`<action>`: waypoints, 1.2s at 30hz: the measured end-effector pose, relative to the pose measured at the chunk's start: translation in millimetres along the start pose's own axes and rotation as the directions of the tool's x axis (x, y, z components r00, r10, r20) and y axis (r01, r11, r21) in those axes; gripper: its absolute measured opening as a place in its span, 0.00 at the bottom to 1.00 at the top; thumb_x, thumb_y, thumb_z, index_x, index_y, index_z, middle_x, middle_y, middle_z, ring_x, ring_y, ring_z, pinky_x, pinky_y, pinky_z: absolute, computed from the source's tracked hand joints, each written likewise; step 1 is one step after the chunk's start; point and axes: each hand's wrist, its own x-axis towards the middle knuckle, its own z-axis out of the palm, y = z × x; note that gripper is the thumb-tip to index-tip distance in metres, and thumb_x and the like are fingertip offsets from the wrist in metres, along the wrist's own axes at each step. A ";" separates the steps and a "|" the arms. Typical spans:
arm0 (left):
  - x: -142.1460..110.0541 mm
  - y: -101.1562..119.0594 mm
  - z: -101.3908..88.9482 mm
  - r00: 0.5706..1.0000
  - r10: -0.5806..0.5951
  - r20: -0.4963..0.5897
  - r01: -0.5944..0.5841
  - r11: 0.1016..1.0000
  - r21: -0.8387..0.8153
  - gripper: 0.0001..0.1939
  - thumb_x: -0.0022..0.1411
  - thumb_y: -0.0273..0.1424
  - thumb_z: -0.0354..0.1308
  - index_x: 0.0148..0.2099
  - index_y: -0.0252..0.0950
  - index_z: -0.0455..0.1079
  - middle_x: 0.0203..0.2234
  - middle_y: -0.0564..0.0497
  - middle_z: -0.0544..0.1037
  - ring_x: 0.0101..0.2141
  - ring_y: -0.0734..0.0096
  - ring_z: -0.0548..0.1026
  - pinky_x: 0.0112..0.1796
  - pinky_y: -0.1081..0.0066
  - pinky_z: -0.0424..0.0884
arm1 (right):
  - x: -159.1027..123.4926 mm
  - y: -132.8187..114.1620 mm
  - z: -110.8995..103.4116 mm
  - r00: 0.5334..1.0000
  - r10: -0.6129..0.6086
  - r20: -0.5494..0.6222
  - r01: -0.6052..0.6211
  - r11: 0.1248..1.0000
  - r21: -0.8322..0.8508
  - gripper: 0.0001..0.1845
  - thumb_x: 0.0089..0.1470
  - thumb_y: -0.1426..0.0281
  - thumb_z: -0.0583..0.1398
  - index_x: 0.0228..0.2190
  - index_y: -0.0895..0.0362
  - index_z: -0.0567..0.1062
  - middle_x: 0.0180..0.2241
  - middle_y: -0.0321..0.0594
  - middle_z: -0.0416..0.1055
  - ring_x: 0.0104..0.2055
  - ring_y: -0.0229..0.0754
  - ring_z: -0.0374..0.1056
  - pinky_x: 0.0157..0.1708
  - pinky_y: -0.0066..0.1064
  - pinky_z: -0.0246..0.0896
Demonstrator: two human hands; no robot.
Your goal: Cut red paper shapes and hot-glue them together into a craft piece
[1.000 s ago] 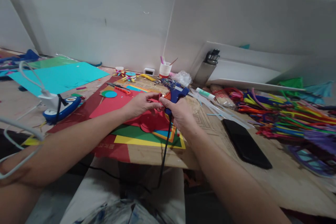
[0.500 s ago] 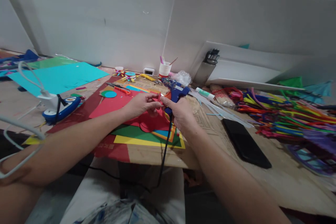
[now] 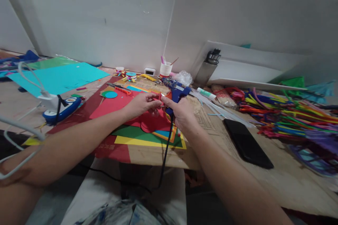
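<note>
My right hand is closed round a blue hot glue gun, whose black cord hangs down over the table edge. My left hand pinches a small red paper piece close to the right thumb; its exact shape is partly covered by the fingers. Beneath both hands lie red paper sheets, above green paper and yellow paper. Left of the hands, an orange utility knife and a blue paper circle rest on the red sheet.
A paper cup with tools, a glue stick and a grey bottle stand or lie at the back. Right are a black phone and many pipe cleaners. Left are a blue power strip and turquoise paper.
Both hands stay almost in place. The red piece in my left fingers has shifted or turned slightly by the glue gun.
</note>
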 end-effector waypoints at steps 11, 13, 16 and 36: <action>2.8 -7.4 -0.2 1.000 -0.011 -0.017 0.009 0.998 -0.064 0.36 0.51 0.34 0.72 0.61 0.33 0.66 0.33 0.49 0.82 0.33 0.67 0.80 0.39 0.66 0.76 | 2.3 0.6 -3.0 0.998 0.008 -0.064 -0.009 1.000 -0.025 0.14 0.36 0.66 0.71 0.22 0.58 0.73 0.18 0.32 0.70 0.20 0.34 0.65 0.23 0.27 0.60; 2.9 -6.6 -0.2 1.000 -0.020 -0.006 0.019 0.999 -0.048 0.36 0.49 0.32 0.72 0.60 0.32 0.68 0.31 0.50 0.81 0.32 0.67 0.80 0.38 0.66 0.76 | 3.0 0.6 -2.8 0.997 0.007 -0.075 -0.009 1.000 -0.024 0.15 0.36 0.65 0.72 0.20 0.58 0.72 0.16 0.32 0.69 0.19 0.34 0.64 0.22 0.28 0.59; 1.0 -2.4 -0.4 0.997 -0.061 0.042 0.061 0.998 0.003 0.25 0.55 0.37 0.69 0.53 0.31 0.72 0.26 0.51 0.80 0.27 0.69 0.78 0.33 0.69 0.75 | 2.9 0.2 -1.9 0.997 -0.028 -0.077 0.027 1.000 -0.014 0.17 0.36 0.63 0.73 0.20 0.58 0.72 0.16 0.31 0.68 0.19 0.33 0.63 0.23 0.27 0.58; 2.8 -3.6 1.2 0.998 0.033 -0.058 -0.034 0.999 -0.009 0.20 0.51 0.32 0.70 0.47 0.34 0.76 0.34 0.49 0.81 0.35 0.68 0.79 0.42 0.63 0.76 | 3.7 0.9 -2.4 0.999 -0.011 -0.045 0.012 1.000 0.026 0.20 0.36 0.60 0.73 0.24 0.58 0.72 0.19 0.31 0.69 0.21 0.34 0.63 0.25 0.29 0.60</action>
